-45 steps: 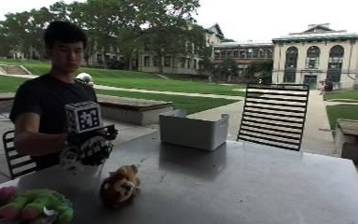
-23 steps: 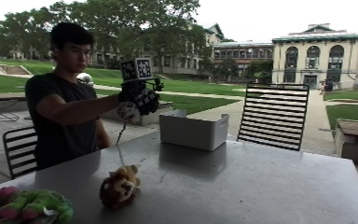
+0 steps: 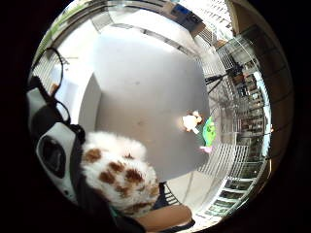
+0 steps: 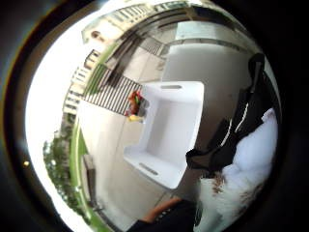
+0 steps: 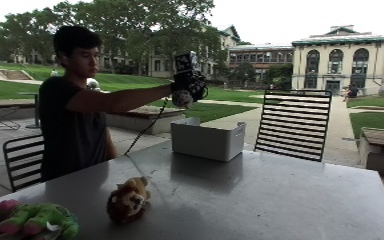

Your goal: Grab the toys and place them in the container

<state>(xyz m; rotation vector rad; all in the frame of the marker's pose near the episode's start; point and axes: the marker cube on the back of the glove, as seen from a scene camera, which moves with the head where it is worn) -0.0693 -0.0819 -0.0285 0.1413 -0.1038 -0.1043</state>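
Observation:
My gloved right hand (image 5: 189,86) is stretched out high above the white container (image 5: 207,138) at the table's far side. It grips a white plush toy with brown spots (image 5: 182,98), which fills the edge of both palm views (image 3: 119,172) (image 4: 246,164). The thumb side palm view looks down into the container (image 4: 169,130), whose inside shows no toys. A brown plush toy (image 5: 129,200) lies on the near part of the table. A green and pink plush toy (image 5: 32,220) lies at the near left corner. Both show far off in the little finger side view (image 3: 192,121) (image 3: 209,131).
The grey table (image 5: 265,200) stretches between the container and the two toys. A black slatted chair (image 5: 292,125) stands behind the container, another chair (image 5: 22,160) beside the person. A small red and yellow thing (image 4: 135,104) lies just outside the container's wall.
The hand has risen from low over the table's left side and swung right with the spotted toy, ending above the container. The toys on the table have not moved.

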